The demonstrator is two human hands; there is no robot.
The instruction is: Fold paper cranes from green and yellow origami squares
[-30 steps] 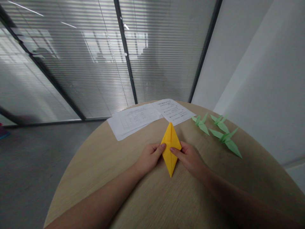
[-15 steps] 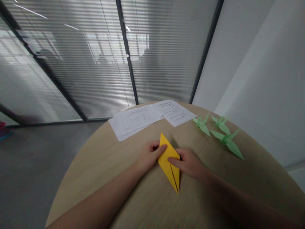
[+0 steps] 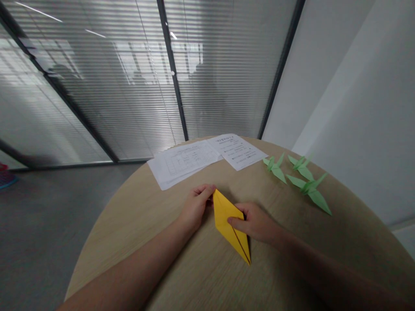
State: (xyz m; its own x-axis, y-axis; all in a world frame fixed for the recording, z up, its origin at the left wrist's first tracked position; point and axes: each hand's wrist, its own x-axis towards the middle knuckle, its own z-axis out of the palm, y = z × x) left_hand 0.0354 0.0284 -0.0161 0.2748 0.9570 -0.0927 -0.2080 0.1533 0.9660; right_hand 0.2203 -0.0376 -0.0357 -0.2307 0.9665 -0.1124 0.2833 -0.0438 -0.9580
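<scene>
A yellow folded origami paper, shaped like a long diamond with a slit down its lower half, is held over the table between both hands. My left hand pinches its upper tip between thumb and fingers. My right hand grips the right corner, thumb on top and the other fingers hidden behind the paper. To the right lie three green origami cranes with wings spread, apart from my hands.
The round wooden table carries printed white sheets near its far edge. Beyond it stands a glass partition with blinds. A white wall rises on the right.
My left hand has slid from the paper's left side up to its top tip. The yellow paper has tilted, its lower point swinging right. My right hand has barely moved.
</scene>
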